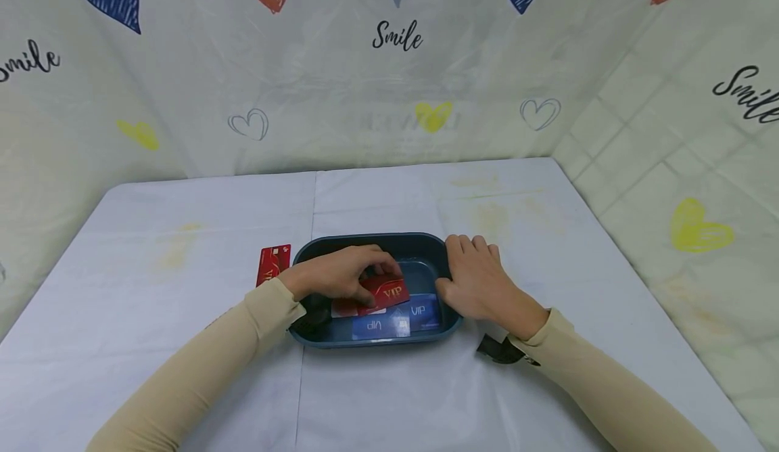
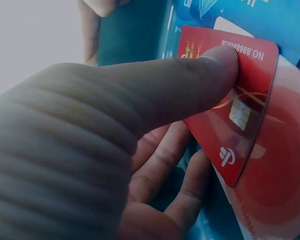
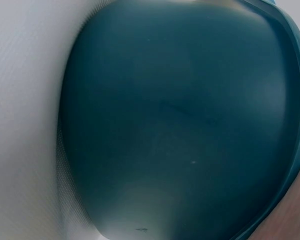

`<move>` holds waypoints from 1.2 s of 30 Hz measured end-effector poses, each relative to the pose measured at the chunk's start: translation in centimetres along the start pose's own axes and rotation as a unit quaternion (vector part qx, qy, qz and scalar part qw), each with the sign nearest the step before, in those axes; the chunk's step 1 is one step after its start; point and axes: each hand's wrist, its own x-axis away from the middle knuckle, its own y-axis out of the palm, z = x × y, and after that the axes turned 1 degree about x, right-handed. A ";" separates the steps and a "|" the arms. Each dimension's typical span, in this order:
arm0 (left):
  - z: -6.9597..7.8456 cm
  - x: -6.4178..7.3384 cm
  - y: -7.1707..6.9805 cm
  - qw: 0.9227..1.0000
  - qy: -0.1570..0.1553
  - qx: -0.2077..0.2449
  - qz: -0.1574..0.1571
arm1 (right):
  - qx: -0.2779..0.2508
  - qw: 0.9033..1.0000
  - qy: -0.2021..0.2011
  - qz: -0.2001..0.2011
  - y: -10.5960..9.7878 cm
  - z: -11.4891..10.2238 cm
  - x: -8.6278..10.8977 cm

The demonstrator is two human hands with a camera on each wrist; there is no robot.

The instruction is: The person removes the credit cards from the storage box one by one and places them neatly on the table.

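Observation:
Inside a dark blue-green plastic basin (image 1: 371,344), my left hand (image 1: 341,273) pinches a red VIP card (image 1: 394,293). In the left wrist view the thumb lies across that card's face, over its printed number, and a gold chip shows. Beneath it is another red-and-pale card (image 2: 282,165). Two blue VIP cards (image 1: 380,327) lie on the basin floor, nearer me. My right hand (image 1: 481,276) holds the basin's right end, thumb over the rim. The right wrist view shows mostly the basin's outer wall (image 3: 180,115); few of that hand's details are visible.
A second red card (image 1: 274,264) lies on the white-covered table (image 1: 182,344), just left of the basin and partly hidden by my left forearm. A black piece (image 1: 500,349) sits at my right wrist. A curtain (image 1: 341,86) printed with hearts hangs behind the table.

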 end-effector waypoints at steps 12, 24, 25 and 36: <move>0.1 0.2 0.0 1.000 0.008 0.010 -0.003 | -0.001 1.000 -0.006 0.006 0.1 0.2 0.1; 0.4 0.3 -0.2 1.000 0.005 0.010 -0.002 | -0.008 1.000 -0.008 0.006 0.1 0.2 0.1; 0.4 0.3 -0.2 1.000 0.003 0.011 -0.002 | -0.008 1.000 -0.007 0.006 0.1 0.2 0.1; 1.1 0.5 -0.3 1.000 0.005 -0.015 0.009 | -0.006 1.000 -0.007 0.007 0.1 0.2 0.1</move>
